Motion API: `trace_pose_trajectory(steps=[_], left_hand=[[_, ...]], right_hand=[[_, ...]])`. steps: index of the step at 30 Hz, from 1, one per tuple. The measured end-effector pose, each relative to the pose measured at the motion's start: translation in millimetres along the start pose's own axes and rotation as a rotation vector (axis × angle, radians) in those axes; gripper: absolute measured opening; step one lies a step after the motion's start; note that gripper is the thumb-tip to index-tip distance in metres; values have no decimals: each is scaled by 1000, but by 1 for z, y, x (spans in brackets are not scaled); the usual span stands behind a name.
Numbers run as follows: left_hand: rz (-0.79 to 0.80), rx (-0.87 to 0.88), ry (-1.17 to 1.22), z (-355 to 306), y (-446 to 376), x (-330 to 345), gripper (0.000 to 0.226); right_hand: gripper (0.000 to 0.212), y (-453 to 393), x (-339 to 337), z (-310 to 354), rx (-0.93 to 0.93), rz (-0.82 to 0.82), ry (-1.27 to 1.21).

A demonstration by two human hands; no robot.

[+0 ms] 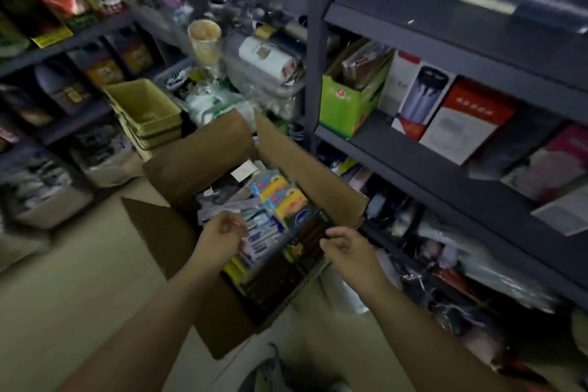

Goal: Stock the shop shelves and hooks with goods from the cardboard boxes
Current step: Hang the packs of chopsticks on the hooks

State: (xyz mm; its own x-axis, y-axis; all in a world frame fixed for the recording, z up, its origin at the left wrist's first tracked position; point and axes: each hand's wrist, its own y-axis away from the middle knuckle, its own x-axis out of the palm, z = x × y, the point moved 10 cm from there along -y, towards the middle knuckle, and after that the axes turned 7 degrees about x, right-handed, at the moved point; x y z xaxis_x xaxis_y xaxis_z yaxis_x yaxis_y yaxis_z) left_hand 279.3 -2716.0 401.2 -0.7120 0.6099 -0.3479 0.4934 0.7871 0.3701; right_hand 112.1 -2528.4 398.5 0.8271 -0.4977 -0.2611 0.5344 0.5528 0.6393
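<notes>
Cardboard box [197, 156] of blurred packets, left hand [219, 234] and right hand [345, 245] above, fingers curled, any hold unclear.

both bare arms reach forward and down. the left hand [222, 231] has its fingers curled in. the right hand [345, 243] has curled fingers too. the hands are apart.

A single head-worn view looks steeply down and forward, close above an open cardboard box [203, 156] on the floor, dark shelving [445, 149] seemingly wrapping around its blurred edges.
</notes>
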Motion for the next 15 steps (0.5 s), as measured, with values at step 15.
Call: trace_pose_trajectory(steps=[15], left_hand=[[561,-316,-267,130,-116,60,21]], right_hand=[[25,-97,95,-53,438,-276,-390]])
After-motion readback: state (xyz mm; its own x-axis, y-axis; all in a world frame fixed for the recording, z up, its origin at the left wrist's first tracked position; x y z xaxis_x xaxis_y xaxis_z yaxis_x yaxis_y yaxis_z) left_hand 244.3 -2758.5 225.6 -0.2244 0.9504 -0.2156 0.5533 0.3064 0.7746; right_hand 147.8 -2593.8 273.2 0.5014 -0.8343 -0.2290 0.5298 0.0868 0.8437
